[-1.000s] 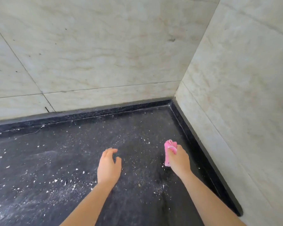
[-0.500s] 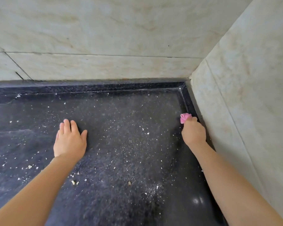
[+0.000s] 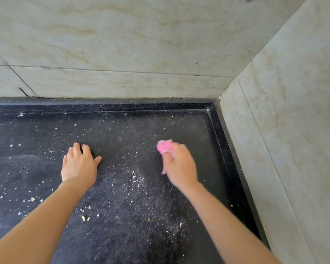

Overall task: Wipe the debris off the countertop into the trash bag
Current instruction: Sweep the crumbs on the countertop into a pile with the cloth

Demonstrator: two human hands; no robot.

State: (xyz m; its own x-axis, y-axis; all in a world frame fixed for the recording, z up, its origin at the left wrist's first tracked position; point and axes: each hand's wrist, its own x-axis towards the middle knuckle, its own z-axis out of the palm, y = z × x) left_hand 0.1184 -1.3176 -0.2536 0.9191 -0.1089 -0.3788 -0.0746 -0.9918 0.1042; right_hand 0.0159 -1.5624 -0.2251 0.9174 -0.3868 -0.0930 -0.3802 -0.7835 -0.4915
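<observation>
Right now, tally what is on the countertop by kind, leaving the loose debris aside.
Hands: 2 (left hand flat on the surface, right hand gripping)
Pink cloth: 1
Total: 3

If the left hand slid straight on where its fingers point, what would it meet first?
Only scattered white crumbs, then probably the raised black stone lip at the back of the dark speckled countertop, under the beige marble wall.

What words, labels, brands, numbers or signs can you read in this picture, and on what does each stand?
None can be read. The pink cloth is motion-blurred, with no print visible; the black countertop and the marble wall tiles bear no lettering.
</observation>
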